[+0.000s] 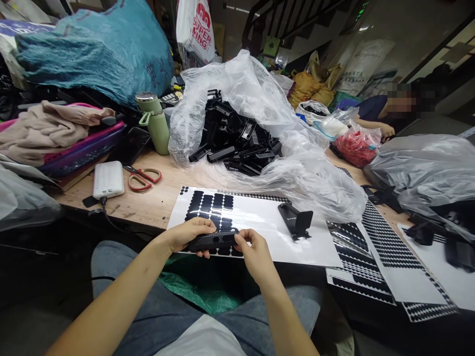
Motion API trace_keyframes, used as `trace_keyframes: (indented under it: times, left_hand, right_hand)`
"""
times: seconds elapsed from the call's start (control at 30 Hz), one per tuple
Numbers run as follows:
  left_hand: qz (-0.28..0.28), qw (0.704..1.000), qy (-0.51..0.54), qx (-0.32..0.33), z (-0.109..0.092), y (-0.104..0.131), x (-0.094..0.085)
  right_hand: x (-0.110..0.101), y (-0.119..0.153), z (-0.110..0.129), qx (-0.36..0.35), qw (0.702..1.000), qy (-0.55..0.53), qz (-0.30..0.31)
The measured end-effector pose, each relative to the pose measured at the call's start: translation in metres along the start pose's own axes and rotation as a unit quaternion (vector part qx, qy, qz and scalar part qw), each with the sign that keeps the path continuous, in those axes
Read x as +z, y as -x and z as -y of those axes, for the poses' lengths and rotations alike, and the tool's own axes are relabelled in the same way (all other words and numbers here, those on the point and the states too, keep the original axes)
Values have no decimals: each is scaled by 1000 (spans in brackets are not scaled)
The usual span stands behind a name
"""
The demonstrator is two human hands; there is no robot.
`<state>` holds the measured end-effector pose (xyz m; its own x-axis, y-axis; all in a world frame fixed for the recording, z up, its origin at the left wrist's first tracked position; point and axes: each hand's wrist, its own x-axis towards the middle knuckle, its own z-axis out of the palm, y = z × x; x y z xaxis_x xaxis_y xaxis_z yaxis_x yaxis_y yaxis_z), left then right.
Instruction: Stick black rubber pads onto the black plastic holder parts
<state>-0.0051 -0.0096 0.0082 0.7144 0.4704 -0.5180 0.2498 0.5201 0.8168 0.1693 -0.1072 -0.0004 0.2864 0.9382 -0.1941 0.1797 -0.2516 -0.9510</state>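
Note:
Between both hands is a long black plastic stand part (213, 240) with a patterned face, held level above the near edge of the sticker sheet. My left hand (190, 234) grips its left end, thumb on top and fingertips showing underneath. At the right end, my right hand (255, 251) pinches the corner between thumb and finger. Beneath lies a white sheet (256, 237) with rows of black stickers (213, 203) on its left side. An unfolded black stand (296, 220) rests on the sheet's right part.
Behind the sheet, a clear plastic bag (245, 81) spills many black parts (237, 136). Red-handled scissors (144, 179), a white power bank (108, 179) and a green bottle (155, 123) stand left. More sticker sheets (393, 247) overhang the right edge. A co-worker's hand (387, 131) shows far right.

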Motion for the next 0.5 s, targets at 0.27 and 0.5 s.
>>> trace_keyframes:
  times: [0.27,0.5]
  left_hand:
    - [-5,1000,2,13,1,-1,1]
    - [44,997,-64,22,-7,12,9]
  right_hand:
    - [1,7,4,-9,999,39,-8]
    - [-1,8,3,12,992,-121,42]
